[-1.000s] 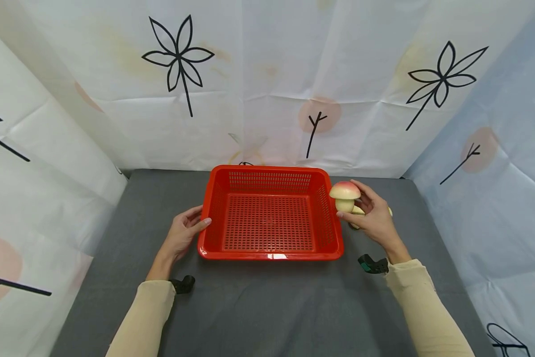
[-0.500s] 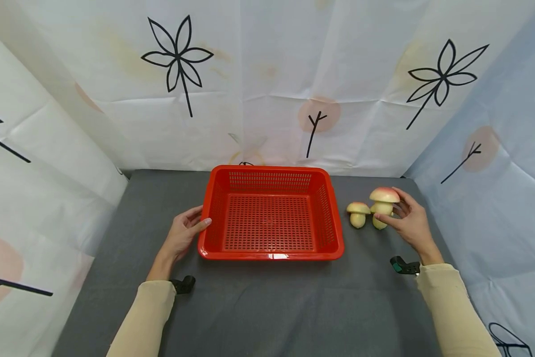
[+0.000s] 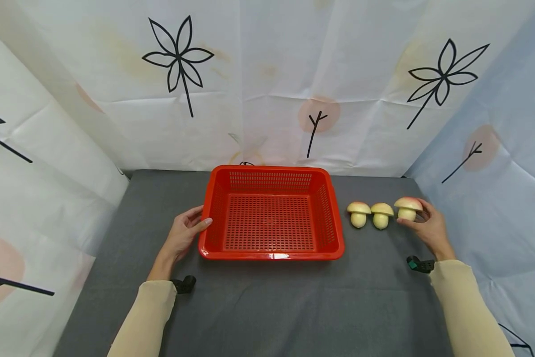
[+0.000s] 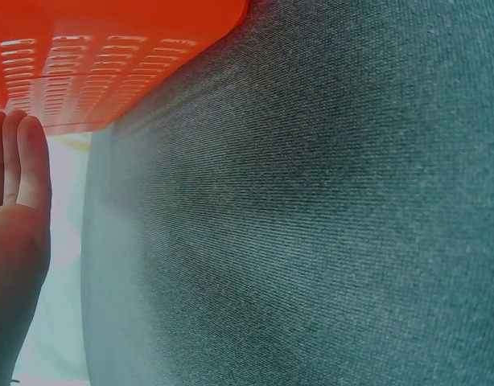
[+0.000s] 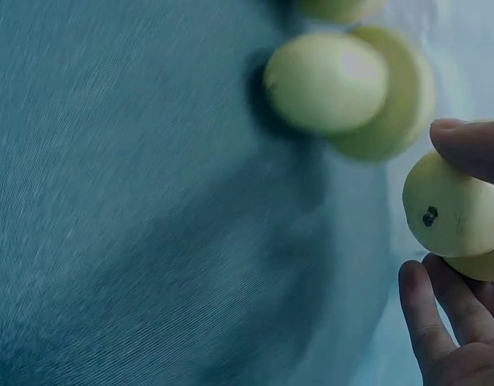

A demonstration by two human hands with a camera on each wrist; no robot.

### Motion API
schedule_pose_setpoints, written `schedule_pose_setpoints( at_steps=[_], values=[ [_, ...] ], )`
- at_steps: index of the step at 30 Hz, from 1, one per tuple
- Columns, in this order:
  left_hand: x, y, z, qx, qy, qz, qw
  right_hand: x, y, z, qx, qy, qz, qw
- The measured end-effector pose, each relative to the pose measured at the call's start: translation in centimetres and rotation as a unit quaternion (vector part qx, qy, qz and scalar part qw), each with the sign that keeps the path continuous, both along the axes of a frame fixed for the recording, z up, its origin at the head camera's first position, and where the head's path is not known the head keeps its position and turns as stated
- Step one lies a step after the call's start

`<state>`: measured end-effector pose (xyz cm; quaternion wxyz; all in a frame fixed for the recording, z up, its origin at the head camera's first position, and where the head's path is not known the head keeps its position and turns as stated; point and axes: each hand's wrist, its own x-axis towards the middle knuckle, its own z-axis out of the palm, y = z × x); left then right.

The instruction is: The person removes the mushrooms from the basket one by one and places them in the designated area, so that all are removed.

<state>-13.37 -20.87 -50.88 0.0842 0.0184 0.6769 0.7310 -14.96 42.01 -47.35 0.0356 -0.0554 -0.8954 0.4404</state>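
A red plastic basket [image 3: 269, 255] with slotted walls sits on the grey cloth. My left hand [image 3: 186, 233] holds its left rim, thumb over the edge and fingers along the outer wall [image 4: 94, 72]. To the right of the basket, my right hand [image 3: 430, 228] pinches a toy mushroom [image 3: 407, 208] with a pinkish-yellow cap and pale stem. In the right wrist view this mushroom [image 5: 448, 209] is between thumb and fingers, apart from the cloth. Two similar mushrooms, a left one [image 3: 359, 214] and a middle one [image 3: 381, 215], rest in a row beside it.
Grey cloth [image 3: 267, 307] covers the table. White patterned curtains [image 3: 267, 89] stand along the back and both sides. Each wrist wears a small black camera, the left one [image 3: 184, 284] and the right one [image 3: 420, 265].
My right hand has carried its mushroom rightward from beside the basket, past the two others, and lowered it at the row's right end. My left hand and the basket have stayed put.
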Motion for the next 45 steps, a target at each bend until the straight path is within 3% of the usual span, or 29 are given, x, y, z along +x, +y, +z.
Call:
schedule_pose_setpoints(
  at_steps=[7, 16, 34, 39, 43, 45],
  values=[
    [-0.1, 0.0, 0.1, -0.007, -0.006, 0.0, 1.0, -0.4, 1.2, -1.6, 0.039, -0.072, -0.011, 0.9966],
    [0.0, 0.1, 0.1, -0.004, -0.011, 0.002, 0.9999, -0.8, 1.6, -3.2, 0.013, -0.103, -0.02, 0.9944],
    [-0.4, 0.5, 0.1, -0.008, -0.013, -0.006, 0.9999, 0.0, 2.2, -3.2, 0.028, -0.092, -0.012, 0.9953],
    [-0.3, 0.4, 0.1, -0.015, -0.008, -0.011, 0.9998, 0.4, 2.2, -2.7, 0.023, -0.089, -0.026, 0.9955],
    [-0.2, 0.1, 0.3, -0.048, -0.004, -0.019, 0.9987, 0.7, 1.3, -1.6, 0.055, -0.063, -0.036, 0.9958],
    [-0.1, -0.3, 0.6, -0.095, 0.004, -0.021, 0.9952, 0.7, 0.3, -0.7, 0.082, -0.035, -0.038, 0.9953]
  ],
)
